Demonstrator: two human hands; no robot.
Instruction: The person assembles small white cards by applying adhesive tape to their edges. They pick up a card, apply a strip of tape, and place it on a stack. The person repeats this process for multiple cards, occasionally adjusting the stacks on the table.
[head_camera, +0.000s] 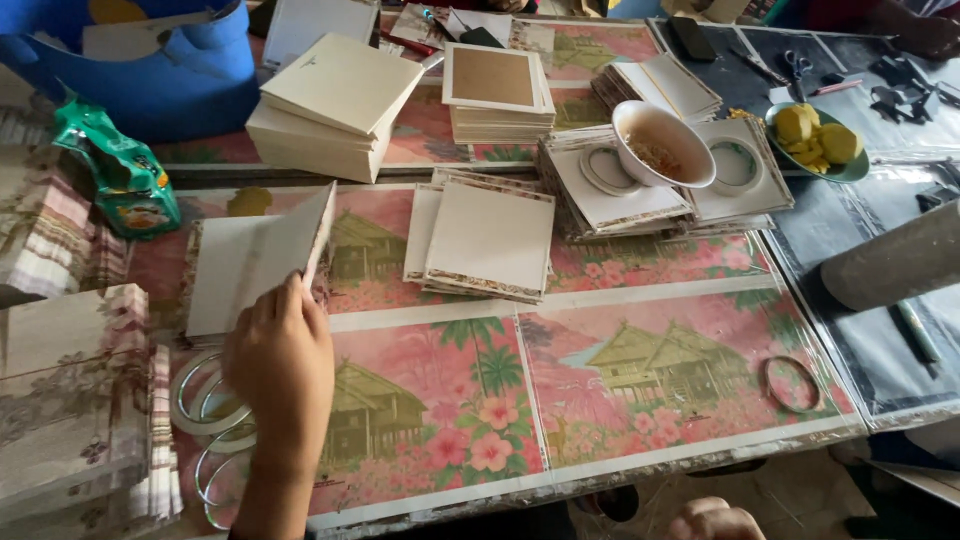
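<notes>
Nearest to us, at the bottom edge, a knuckle or fist (712, 521) showed just right of centre; probably our right hand, but too little was visible to tell whether it was clenched or loose. Our left hand (280, 365) reached up from the near left, fingers closed on the near edge of a pale square card (288, 243) and tipping it up off a flat stack of similar cards (215, 285) lying at the left of the table (620, 400). That table wore a pink printed cover with houses, palms and flowers.

Just near of the left hand lay several clear tape rings (205, 410), overlapping. To the far left edge we noted folded patterned paper bundles (75, 400) and, farther off, a green snack packet (125, 180).

Middle of the table: a loose pile of square cards (485, 240). Beyond it, a tall neat block of cream boards (335, 105) and a stack topped by a brown-centred square (495, 90). To the right, a white bowl (660, 145) rested on stacked cards with round cut-outs (620, 195). Farther right, a green dish of yellow pieces (820, 140) sat on a dark mat with scissors (797, 68) near it. A single ring (792, 385) lay alone near the table's right corner, and a grey tube (890, 260) jutted in from the right.
</notes>
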